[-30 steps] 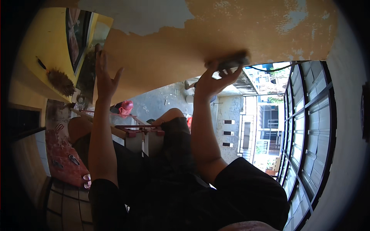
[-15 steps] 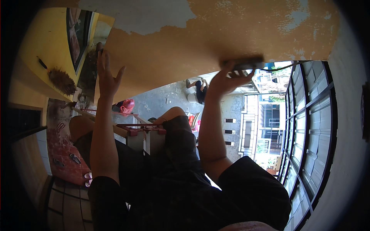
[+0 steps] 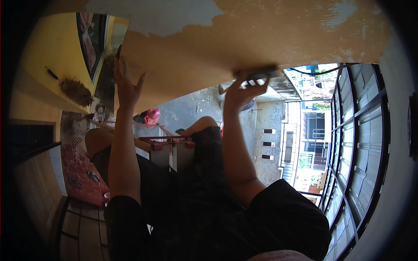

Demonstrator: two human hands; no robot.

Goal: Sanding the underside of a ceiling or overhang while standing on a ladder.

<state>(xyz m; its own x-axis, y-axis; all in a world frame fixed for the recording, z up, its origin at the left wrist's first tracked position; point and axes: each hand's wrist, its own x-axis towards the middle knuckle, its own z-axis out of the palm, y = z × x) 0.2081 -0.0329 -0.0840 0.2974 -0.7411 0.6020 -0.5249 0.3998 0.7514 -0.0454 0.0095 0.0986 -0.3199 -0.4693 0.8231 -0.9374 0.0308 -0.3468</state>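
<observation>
Overhead spans an orange-tan painted surface (image 3: pixel 183 61) with pale grey patches along its far side. My right hand (image 3: pixel 238 95) grips a dark flat block (image 3: pixel 257 73) and presses it to the surface near its lower edge. Motion blurs the block, so its exact kind is unclear. My left hand (image 3: pixel 127 87) is raised at the surface's left end, fingers spread and thumb apart, holding nothing. Whether its fingertips touch the surface cannot be made out.
Below me, a red-and-white ladder (image 3: pixel 167 143) stands between my legs. A brown bristly brush (image 3: pixel 76 91) with a dark handle shows against the yellow wall (image 3: pixel 48 52) at left. A dark cable (image 3: pixel 318 73) hangs at right, near metal roof framing (image 3: pixel 355 130). Red bundle (image 3: pixel 151 116) below.
My right hand has slid the block leftward along the painted surface. My left hand keeps its place and spread. The view has shifted slightly, and the person below is now mostly hidden behind my right hand.
</observation>
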